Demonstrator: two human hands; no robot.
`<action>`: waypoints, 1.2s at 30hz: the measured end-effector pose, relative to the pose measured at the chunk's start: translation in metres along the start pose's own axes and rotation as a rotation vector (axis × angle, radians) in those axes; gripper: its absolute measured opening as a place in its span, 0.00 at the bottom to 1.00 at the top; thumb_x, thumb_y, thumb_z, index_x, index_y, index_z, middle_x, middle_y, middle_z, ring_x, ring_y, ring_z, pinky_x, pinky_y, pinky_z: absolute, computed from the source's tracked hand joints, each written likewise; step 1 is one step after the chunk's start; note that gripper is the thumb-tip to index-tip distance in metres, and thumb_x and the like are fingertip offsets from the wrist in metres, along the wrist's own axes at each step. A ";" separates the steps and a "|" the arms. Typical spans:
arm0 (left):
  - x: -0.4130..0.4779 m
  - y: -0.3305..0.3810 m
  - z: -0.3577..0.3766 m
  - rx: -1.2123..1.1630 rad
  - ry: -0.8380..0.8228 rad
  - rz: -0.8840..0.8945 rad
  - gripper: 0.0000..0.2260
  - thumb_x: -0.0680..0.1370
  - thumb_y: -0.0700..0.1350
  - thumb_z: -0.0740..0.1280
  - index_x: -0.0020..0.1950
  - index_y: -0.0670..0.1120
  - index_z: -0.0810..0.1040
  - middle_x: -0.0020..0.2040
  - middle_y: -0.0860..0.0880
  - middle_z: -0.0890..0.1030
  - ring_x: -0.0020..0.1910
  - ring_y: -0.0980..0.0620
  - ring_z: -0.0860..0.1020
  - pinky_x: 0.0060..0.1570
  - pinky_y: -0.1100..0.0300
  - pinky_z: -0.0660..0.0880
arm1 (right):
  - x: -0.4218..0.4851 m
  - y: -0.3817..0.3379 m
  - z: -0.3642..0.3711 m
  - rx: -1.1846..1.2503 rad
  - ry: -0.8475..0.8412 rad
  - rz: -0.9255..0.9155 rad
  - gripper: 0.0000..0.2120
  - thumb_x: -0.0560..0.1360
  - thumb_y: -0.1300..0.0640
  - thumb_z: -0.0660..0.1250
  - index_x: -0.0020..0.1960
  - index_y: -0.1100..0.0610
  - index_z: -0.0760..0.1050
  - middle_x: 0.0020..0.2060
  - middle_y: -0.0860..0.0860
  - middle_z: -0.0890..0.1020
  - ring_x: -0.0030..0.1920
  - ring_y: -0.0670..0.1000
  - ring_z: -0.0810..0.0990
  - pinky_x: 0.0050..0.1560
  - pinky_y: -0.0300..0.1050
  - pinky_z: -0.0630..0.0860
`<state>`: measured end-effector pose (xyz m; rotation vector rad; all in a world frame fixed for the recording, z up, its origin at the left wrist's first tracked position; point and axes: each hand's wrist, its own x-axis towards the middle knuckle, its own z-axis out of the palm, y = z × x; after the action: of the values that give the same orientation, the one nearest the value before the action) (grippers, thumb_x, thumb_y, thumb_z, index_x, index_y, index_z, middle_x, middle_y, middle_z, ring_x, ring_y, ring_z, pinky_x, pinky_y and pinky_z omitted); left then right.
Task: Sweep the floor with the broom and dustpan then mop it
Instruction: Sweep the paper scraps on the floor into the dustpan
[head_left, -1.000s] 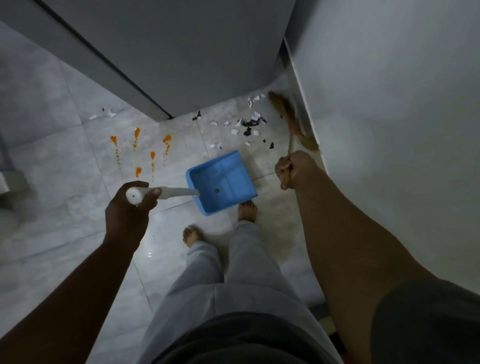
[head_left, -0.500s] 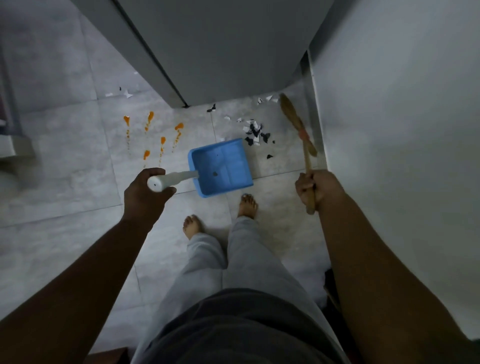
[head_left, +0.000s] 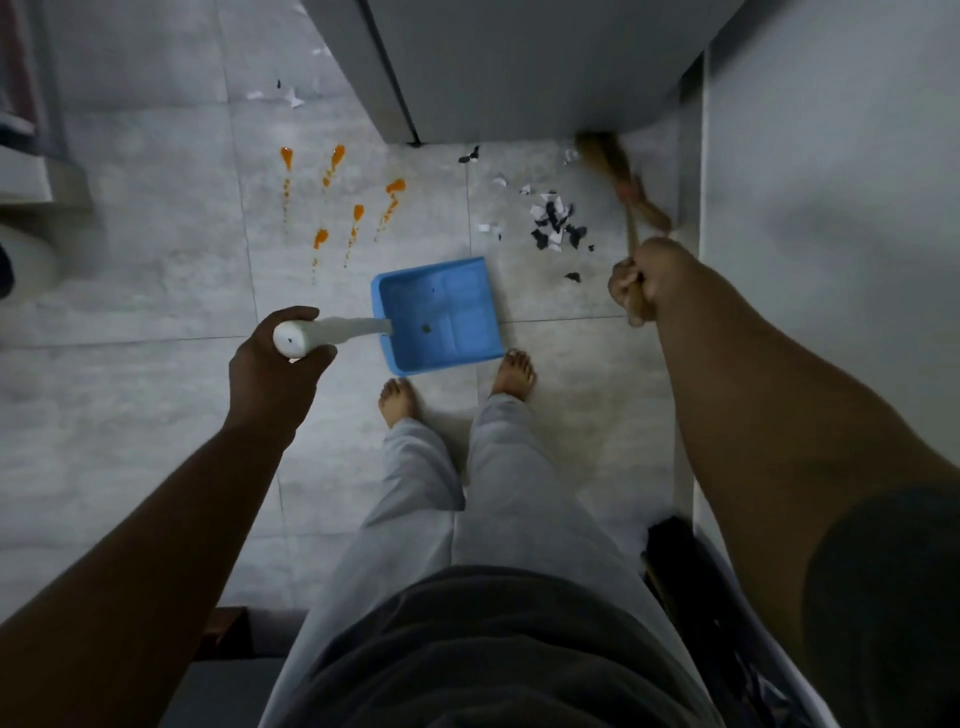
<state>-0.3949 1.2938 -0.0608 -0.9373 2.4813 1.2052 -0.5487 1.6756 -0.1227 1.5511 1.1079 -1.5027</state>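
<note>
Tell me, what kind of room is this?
Probably a home kitchen or utility corner: grey floor tiles, a tall grey appliance or cabinet by the wall, and orange spills like sauce.

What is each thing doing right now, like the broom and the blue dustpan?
Broom: gripped by right hand, bristles blurred by the wall.
Dustpan: on the floor, held by left hand, nearly empty.
Paper scraps: piled loosely, unswept.
Orange spill: streaked across the tile, not mopped.
</note>
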 end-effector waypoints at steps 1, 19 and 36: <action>0.001 -0.001 -0.002 -0.006 0.005 -0.003 0.22 0.71 0.39 0.77 0.48 0.67 0.77 0.45 0.63 0.81 0.48 0.56 0.79 0.49 0.63 0.75 | -0.001 0.008 0.000 0.022 0.015 0.011 0.14 0.82 0.58 0.46 0.38 0.55 0.61 0.22 0.49 0.65 0.17 0.45 0.60 0.19 0.31 0.56; -0.001 -0.025 -0.039 -0.032 0.101 -0.095 0.17 0.72 0.40 0.77 0.58 0.49 0.80 0.52 0.53 0.81 0.54 0.49 0.80 0.58 0.48 0.79 | -0.023 0.011 0.053 -0.092 -0.049 -0.028 0.12 0.80 0.61 0.49 0.39 0.57 0.63 0.30 0.49 0.65 0.18 0.45 0.61 0.17 0.35 0.57; -0.008 -0.036 -0.083 -0.254 0.227 -0.259 0.13 0.71 0.38 0.73 0.54 0.47 0.80 0.49 0.47 0.82 0.47 0.49 0.80 0.54 0.48 0.80 | -0.056 0.094 -0.005 -0.593 0.021 0.109 0.17 0.81 0.61 0.47 0.35 0.56 0.65 0.24 0.50 0.65 0.16 0.45 0.60 0.16 0.33 0.55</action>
<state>-0.3599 1.2173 -0.0267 -1.4871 2.3048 1.4118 -0.4584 1.6374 -0.0744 1.1874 1.3082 -0.9625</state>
